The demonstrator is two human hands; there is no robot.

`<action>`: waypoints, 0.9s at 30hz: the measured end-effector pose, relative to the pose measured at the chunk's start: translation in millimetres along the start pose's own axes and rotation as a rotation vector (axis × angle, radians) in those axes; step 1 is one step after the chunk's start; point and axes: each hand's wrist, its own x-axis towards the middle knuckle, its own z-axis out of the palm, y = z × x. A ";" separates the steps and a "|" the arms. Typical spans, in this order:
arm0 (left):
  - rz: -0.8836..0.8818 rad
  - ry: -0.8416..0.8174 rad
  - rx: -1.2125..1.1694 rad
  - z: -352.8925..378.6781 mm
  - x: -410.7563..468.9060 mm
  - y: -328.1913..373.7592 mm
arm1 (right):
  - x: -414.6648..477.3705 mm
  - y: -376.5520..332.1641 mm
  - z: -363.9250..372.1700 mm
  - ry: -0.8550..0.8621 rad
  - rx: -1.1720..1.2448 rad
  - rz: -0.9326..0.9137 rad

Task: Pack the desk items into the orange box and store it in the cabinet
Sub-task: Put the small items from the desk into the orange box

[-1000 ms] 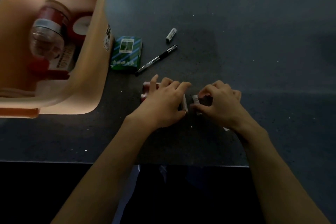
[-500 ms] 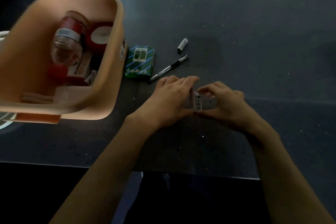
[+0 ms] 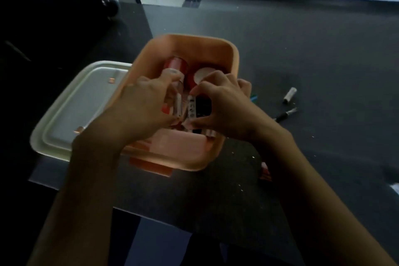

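Observation:
The orange box stands on the dark desk, with a red-labelled bottle and a red item with a white round top inside. Both hands are over the box's opening. My left hand grips a red and white pack. My right hand grips a black pack with a white printed edge. The two packs are pressed side by side between my hands. A black pen and a small white cap or battery lie on the desk to the right.
The box's pale lid lies flat on the desk, left of the box. A green and blue pack peeks out behind my right hand. A small red item lies near the desk's front edge. A dark chair stands at the far left.
Both hands lifted the two packs off the desk and carried them left, over the orange box. The view swung left, bringing the lid into sight.

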 end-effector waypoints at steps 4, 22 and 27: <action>0.003 -0.006 -0.051 6.1 13.7 -18.7 | 16.2 1.1 16.0 0.014 -0.005 0.056; 0.624 -0.073 -0.142 109.3 81.2 183.4 | -203.2 204.7 -23.6 0.105 -0.137 1.090; 0.661 -0.212 -0.206 152.8 94.2 229.2 | -235.5 229.8 -28.9 0.058 -0.116 1.137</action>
